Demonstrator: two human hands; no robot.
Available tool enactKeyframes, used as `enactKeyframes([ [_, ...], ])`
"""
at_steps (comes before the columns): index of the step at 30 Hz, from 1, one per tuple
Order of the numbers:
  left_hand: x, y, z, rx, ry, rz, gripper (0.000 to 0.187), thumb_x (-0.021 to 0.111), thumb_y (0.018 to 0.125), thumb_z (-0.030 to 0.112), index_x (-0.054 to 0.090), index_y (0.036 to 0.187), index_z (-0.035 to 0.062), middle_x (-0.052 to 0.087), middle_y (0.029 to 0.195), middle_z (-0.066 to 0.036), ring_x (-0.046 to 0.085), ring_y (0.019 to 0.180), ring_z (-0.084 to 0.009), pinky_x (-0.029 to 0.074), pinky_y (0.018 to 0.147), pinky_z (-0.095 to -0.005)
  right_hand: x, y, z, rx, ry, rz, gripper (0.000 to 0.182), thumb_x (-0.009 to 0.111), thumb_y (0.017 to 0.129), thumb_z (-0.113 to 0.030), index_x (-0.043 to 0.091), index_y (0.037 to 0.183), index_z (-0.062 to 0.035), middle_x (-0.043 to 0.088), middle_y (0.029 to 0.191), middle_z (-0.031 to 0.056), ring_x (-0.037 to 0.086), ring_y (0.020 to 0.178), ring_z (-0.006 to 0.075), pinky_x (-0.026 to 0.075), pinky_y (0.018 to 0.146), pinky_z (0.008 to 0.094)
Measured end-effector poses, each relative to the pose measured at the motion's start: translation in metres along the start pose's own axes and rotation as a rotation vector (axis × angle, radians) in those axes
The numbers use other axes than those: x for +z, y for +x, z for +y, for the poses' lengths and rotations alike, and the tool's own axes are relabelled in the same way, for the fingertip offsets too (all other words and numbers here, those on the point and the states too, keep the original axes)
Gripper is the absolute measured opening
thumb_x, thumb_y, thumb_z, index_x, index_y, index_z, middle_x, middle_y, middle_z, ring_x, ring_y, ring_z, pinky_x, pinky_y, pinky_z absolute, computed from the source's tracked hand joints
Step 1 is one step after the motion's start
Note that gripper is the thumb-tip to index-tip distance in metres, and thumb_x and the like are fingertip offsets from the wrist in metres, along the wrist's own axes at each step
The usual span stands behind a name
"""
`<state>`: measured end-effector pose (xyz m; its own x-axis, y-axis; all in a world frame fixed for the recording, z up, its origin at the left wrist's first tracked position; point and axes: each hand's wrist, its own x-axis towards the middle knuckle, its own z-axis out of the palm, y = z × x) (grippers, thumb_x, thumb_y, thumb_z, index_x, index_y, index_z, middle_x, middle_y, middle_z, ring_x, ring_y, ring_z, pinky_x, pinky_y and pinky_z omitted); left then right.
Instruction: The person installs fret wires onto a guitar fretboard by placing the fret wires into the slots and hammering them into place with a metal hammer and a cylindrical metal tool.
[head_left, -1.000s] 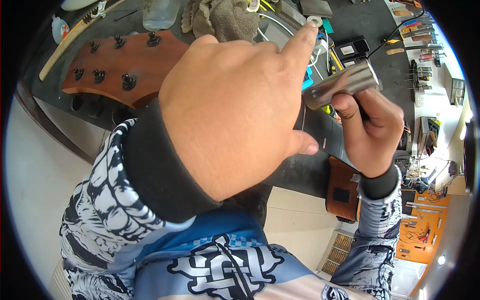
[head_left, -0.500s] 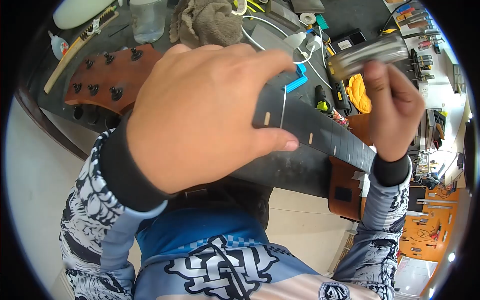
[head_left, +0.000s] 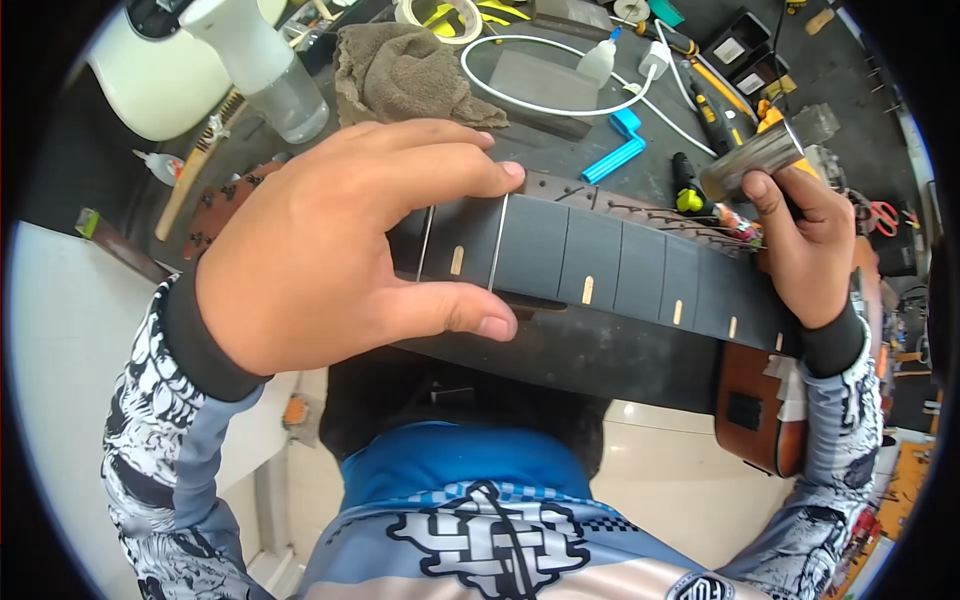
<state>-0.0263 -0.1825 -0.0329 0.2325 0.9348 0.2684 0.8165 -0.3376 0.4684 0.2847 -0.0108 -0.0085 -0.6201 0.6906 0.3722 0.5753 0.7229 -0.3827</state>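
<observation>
While left hand (head_left: 330, 250) grips fretboard (head_left: 600, 262) | right hand (head_left: 800, 245) holds metal hammer (head_left: 755, 165)

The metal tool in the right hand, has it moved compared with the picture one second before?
Yes. The metal tool in the right hand now hovers further along the fretboard towards the guitar body, away from the left hand.
</observation>
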Motion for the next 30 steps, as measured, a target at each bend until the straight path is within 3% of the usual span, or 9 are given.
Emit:
enactKeyframes([
  [6, -0.002, 0.004, 0.000, -0.058, -0.035, -0.125, 0.093, 0.096, 0.060, 0.046, 0.063, 0.135, 0.0020, 0.059, 0.143, -0.022, 0.057, 0.132, -0.0350, 0.041, 0.112, -0.0435, 0.014, -0.005, 0.013, -0.081, 0.097, -0.001, 0.033, 0.076, 0.095, -0.026, 0.072, 0.091, 0.0066, 0.062, 0.064, 0.0084, 0.052, 0.060, 0.0092, 0.043, 0.058, 0.0276],
  [7, -0.002, 0.004, -0.001, -0.066, -0.010, -0.148, 0.093, 0.096, 0.060, 0.046, 0.063, 0.135, 0.0020, 0.059, 0.143, -0.022, 0.057, 0.132, -0.0350, 0.041, 0.112, -0.0435, 0.013, -0.005, 0.014, -0.081, 0.104, -0.020, 0.035, 0.076, 0.095, -0.028, 0.073, 0.092, 0.0066, 0.062, 0.064, 0.0083, 0.053, 0.061, 0.0090, 0.043, 0.059, 0.0276],
  [8, -0.002, 0.004, -0.002, -0.066, -0.044, -0.145, 0.094, 0.095, 0.061, 0.050, 0.063, 0.135, 0.0021, 0.058, 0.144, -0.022, 0.057, 0.133, -0.0351, 0.040, 0.113, -0.0438, 0.011, -0.006, 0.017, -0.016, 0.101, -0.100, 0.031, 0.070, 0.099, -0.025, 0.071, 0.099, 0.0063, 0.062, 0.073, 0.0028, 0.053, 0.070, 0.0065, 0.043, 0.064, 0.0240],
  [10, -0.002, 0.005, 0.001, -0.085, -0.094, -0.145, 0.101, 0.092, 0.060, 0.059, 0.062, 0.137, 0.0019, 0.057, 0.145, -0.024, 0.055, 0.134, -0.0351, 0.039, 0.114, -0.0442, 0.018, -0.006, 0.023, -0.052, 0.166, -0.058, 0.033, 0.070, 0.100, -0.026, 0.071, 0.099, 0.0065, 0.063, 0.074, 0.0018, 0.054, 0.070, 0.0066, 0.043, 0.065, 0.0233],
  [13, -0.002, 0.007, 0.002, -0.099, -0.102, -0.147, 0.104, 0.092, 0.057, 0.061, 0.061, 0.138, 0.0024, 0.056, 0.146, -0.024, 0.055, 0.134, -0.0348, 0.039, 0.114, -0.0441, 0.020, -0.005, 0.030, -0.080, 0.210, -0.072, 0.038, 0.066, 0.102, -0.031, 0.071, 0.105, 0.0059, 0.067, 0.080, 0.0015, 0.061, 0.074, 0.0070, 0.047, 0.069, 0.0218],
  [15, -0.003, 0.008, 0.003, -0.085, -0.073, -0.165, 0.105, 0.092, 0.056, 0.061, 0.061, 0.138, 0.0029, 0.055, 0.147, -0.024, 0.055, 0.135, -0.0348, 0.038, 0.115, -0.0445, 0.022, -0.009, 0.031, 0.241, 0.400, -0.188, 0.041, 0.063, 0.104, -0.036, 0.070, 0.111, 0.0040, 0.071, 0.088, 0.0045, 0.066, 0.080, 0.0087, 0.052, 0.074, 0.0224],
  [16, -0.004, 0.009, 0.003, -0.066, -0.057, -0.170, 0.107, 0.092, 0.055, 0.062, 0.060, 0.139, 0.0034, 0.054, 0.148, -0.024, 0.055, 0.135, -0.0348, 0.037, 0.115, -0.0448, 0.020, -0.008, 0.029, 0.285, 0.322, -0.210, 0.043, 0.060, 0.105, -0.038, 0.068, 0.117, 0.0026, 0.072, 0.091, 0.0062, 0.069, 0.082, 0.0115, 0.055, 0.078, 0.0242],
  [20, -0.002, 0.009, 0.001, -0.082, -0.055, -0.181, 0.109, 0.091, 0.053, 0.063, 0.060, 0.139, 0.0040, 0.054, 0.149, -0.024, 0.054, 0.136, -0.0354, 0.036, 0.116, -0.0456, 0.034, -0.009, 0.032, 0.184, 0.409, -0.142, 0.043, 0.061, 0.105, -0.038, 0.068, 0.116, 0.0028, 0.072, 0.091, 0.0063, 0.069, 0.082, 0.0114, 0.055, 0.078, 0.0242],
  [30, -0.001, 0.010, -0.001, -0.068, -0.064, -0.186, 0.111, 0.091, 0.051, 0.064, 0.059, 0.140, 0.0050, 0.053, 0.148, -0.027, 0.052, 0.138, -0.0373, 0.036, 0.116, -0.0462, 0.046, -0.003, 0.038, 0.160, 0.521, -0.104, 0.042, 0.062, 0.104, -0.037, 0.069, 0.115, 0.0031, 0.072, 0.090, 0.0065, 0.069, 0.082, 0.0114, 0.055, 0.077, 0.0243],
])
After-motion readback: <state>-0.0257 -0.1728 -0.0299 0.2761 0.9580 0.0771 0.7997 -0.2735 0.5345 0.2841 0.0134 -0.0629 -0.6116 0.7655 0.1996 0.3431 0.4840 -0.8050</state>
